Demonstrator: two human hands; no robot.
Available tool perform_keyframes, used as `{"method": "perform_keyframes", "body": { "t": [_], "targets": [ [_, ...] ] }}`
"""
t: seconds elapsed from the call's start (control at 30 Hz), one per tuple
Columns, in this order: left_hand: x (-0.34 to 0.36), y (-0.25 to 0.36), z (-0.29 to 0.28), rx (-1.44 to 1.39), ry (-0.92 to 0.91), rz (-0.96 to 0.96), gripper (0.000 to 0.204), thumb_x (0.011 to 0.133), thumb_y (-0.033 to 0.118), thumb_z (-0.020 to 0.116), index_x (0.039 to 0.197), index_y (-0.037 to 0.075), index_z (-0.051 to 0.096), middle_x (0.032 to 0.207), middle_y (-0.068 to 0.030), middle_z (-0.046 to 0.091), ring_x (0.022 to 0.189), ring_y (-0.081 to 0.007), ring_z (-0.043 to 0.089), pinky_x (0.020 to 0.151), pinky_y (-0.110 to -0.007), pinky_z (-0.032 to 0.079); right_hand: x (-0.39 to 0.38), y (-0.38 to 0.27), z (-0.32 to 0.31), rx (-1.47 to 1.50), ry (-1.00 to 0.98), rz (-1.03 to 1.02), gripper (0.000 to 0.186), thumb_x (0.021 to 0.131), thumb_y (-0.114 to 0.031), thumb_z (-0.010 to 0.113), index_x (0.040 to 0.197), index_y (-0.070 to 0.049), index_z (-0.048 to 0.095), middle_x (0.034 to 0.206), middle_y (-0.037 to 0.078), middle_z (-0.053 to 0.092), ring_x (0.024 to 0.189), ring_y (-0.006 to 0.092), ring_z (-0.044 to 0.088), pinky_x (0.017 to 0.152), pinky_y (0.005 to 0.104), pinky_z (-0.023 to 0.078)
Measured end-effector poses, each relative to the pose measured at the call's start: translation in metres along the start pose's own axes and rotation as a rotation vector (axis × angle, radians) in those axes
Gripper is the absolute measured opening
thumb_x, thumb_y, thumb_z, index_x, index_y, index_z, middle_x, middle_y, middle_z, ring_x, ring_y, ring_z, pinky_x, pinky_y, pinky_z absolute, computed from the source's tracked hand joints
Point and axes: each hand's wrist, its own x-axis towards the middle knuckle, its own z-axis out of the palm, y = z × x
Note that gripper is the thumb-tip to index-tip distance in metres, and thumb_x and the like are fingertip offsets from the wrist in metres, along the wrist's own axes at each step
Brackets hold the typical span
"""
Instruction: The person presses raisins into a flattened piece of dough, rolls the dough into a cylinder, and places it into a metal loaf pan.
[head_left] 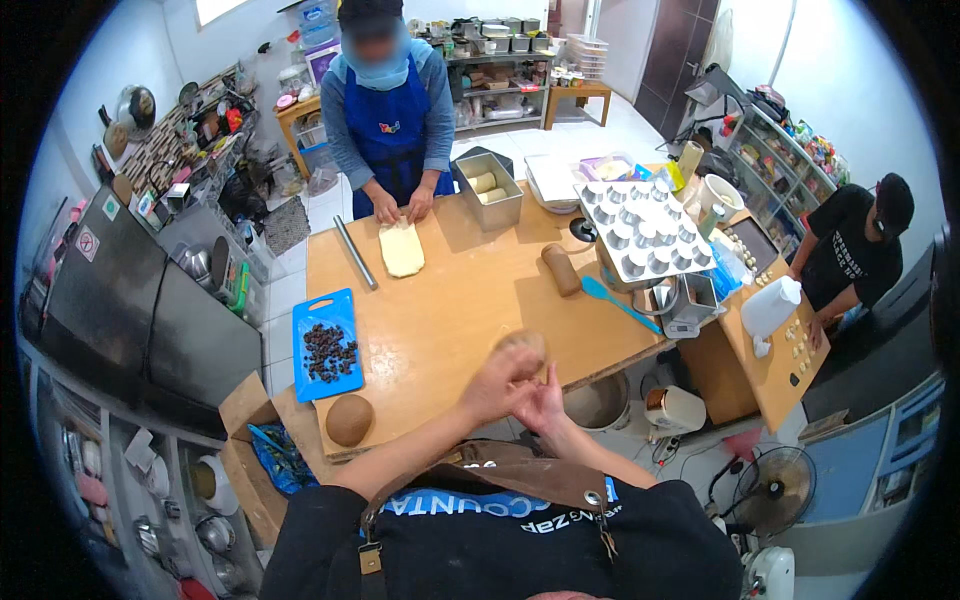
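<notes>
A lump of brown dough (527, 344), slightly blurred, is at the near edge of the wooden table. My left hand (497, 384) is closed round its near side. Pressed close beside it, my right hand (541, 402) cups the dough from below, its fingers partly hidden behind the left. A smooth round brown dough ball (349, 420) rests at the table's near left corner. Farther right lies a brown dough roll (561, 270), next to a blue spatula (618, 304).
Dark raisin-like pieces cover a blue cutting board (343, 297). Across the wooden table (440, 340), a co-worker's hands (402, 205) touch a flat pale dough sheet (402, 250) beside a metal rolling pin (356, 254). A loaf tin (490, 205) and muffin tray (640, 225) stand at the right.
</notes>
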Motion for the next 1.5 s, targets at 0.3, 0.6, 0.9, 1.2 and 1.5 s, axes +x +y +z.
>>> {"method": "perform_keyframes", "body": {
  "t": [0.3, 0.6, 0.9, 1.2, 1.5],
  "targets": [
    [0.000, 0.066, -0.016, 0.452, -0.141, 0.410, 0.068, 0.080, 0.048, 0.063, 0.134, 0.009, 0.047, 0.141, -0.0125, 0.043, 0.134, -0.0314, 0.035, 0.109, -0.054, 0.022, -0.026, -0.008, 0.004, 0.082, 0.248, -0.206, 0.061, 0.092, -0.061, 0.033, 0.133, -0.017, 0.047, 0.134, 0.010, 0.050, 0.124, 0.0306, 0.047, 0.102, 0.0521, 0.039],
    [-0.023, 0.027, 0.008, 0.608, -0.216, 0.551, 0.070, 0.082, 0.055, 0.054, 0.136, 0.011, 0.045, 0.141, -0.0073, 0.044, 0.127, -0.0271, 0.043, 0.105, -0.046, 0.030, -0.038, 0.022, 0.034, 0.250, 0.134, 0.001, 0.057, 0.092, -0.056, 0.035, 0.132, -0.018, 0.047, 0.134, 0.009, 0.050, 0.124, 0.0296, 0.046, 0.104, 0.0506, 0.037],
    [-0.014, 0.025, 0.006, 0.804, -0.155, 0.483, 0.072, 0.084, 0.059, 0.050, 0.136, 0.010, 0.045, 0.137, -0.0098, 0.046, 0.133, -0.0291, 0.036, 0.111, -0.050, 0.021, -0.024, 0.018, 0.023, 0.228, 0.135, 0.036, 0.057, 0.090, -0.056, 0.038, 0.132, -0.019, 0.048, 0.134, 0.008, 0.050, 0.125, 0.0295, 0.046, 0.104, 0.0526, 0.036],
    [-0.031, 0.000, 0.027, 0.597, -0.348, 0.558, 0.081, 0.083, 0.056, 0.054, 0.143, 0.007, 0.033, 0.148, -0.0120, 0.033, 0.140, -0.0261, 0.026, 0.114, -0.048, 0.014, -0.024, 0.018, 0.015, 0.233, 0.134, 0.055, 0.057, 0.089, -0.056, 0.041, 0.131, -0.019, 0.049, 0.135, 0.007, 0.050, 0.125, 0.0294, 0.046, 0.104, 0.0546, 0.036],
    [-0.019, 0.007, 0.016, 0.387, -0.403, 0.538, 0.079, 0.082, 0.053, 0.059, 0.141, 0.005, 0.035, 0.143, -0.0163, 0.038, 0.135, -0.0319, 0.033, 0.111, -0.049, 0.024, -0.036, -0.001, -0.004, 0.211, 0.143, -0.051, 0.057, 0.087, -0.056, 0.044, 0.130, -0.019, 0.050, 0.135, 0.006, 0.050, 0.125, 0.0293, 0.046, 0.103, 0.0566, 0.036]
  ]
}}
